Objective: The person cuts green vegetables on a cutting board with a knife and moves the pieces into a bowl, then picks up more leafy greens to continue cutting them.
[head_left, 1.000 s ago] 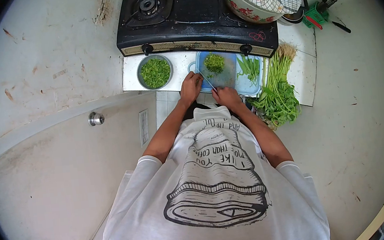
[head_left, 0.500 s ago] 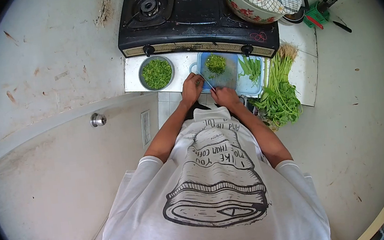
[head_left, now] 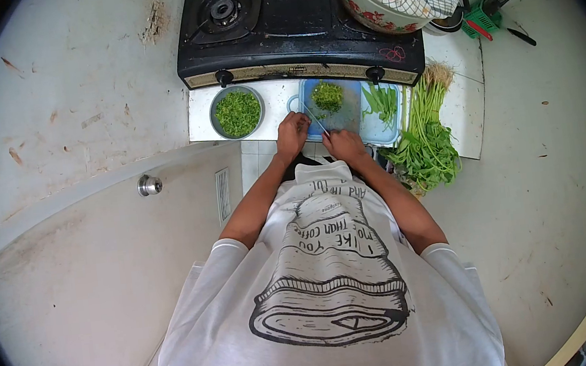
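Note:
My right hand (head_left: 345,145) is closed round the handle of a knife (head_left: 317,120) at the near edge of a blue cutting board (head_left: 349,109). The thin blade slants up and left across the board. Close by the blade, my left hand (head_left: 293,133) has its fingers curled together at the board's left corner; what they pinch, if anything, is too small to make out. A small heap of chopped greens (head_left: 327,96) lies on the board beyond the blade. Several uncut green leaves (head_left: 382,104) lie at the right, on a light blue tray (head_left: 373,134) under the board.
A grey bowl (head_left: 214,123) of chopped greens stands at the left. Long-stemmed leafy greens (head_left: 424,130) with roots lie at the right. Behind is a black gas stove (head_left: 296,11) bearing a cloth-covered pot (head_left: 379,20). A green basket (head_left: 481,19) of utensils stands far right.
The view has shifted very slightly. Both hands and the knife stay in almost the same place over the board.

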